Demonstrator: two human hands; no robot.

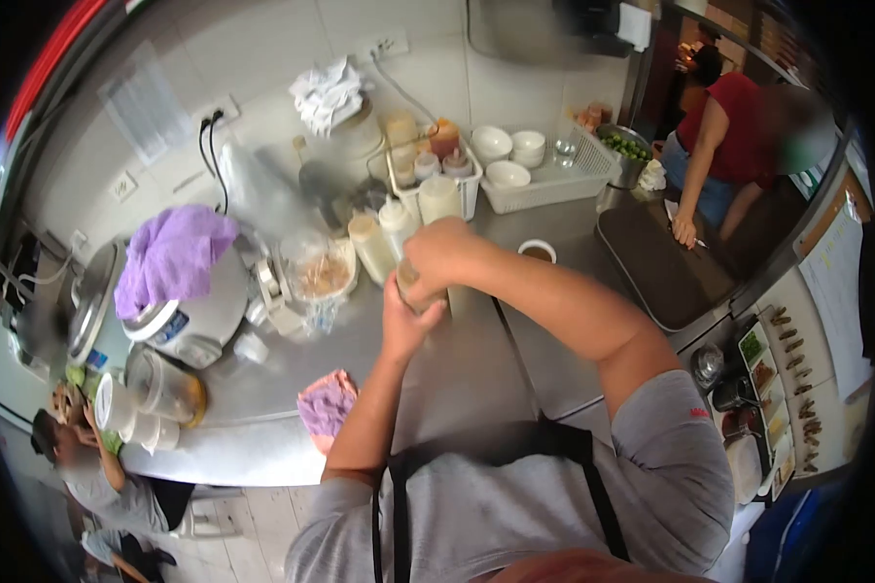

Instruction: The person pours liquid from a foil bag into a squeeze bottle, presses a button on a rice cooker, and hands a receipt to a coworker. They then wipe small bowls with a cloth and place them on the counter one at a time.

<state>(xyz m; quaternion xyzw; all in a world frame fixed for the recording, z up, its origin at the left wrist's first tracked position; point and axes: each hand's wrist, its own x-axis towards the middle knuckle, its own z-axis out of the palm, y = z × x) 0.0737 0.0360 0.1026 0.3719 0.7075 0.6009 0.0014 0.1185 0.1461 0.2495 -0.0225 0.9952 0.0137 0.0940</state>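
Note:
My right hand (444,255) is closed over the top of a squeeze bottle (413,289) of pale sauce, above the steel counter (476,369). From below, my left hand (403,325) grips the same bottle's lower part. Just behind stand three more squeeze bottles (399,228). A small bowl of brown sauce (538,252) sits to the right of my right hand.
A rice cooker (199,316) with a purple cloth (170,257) on it stands at left, next to a plastic container (321,272). A pink cloth (327,401) lies near the front edge. White baskets of bowls (535,170) stand behind. Another person (724,146) works at right.

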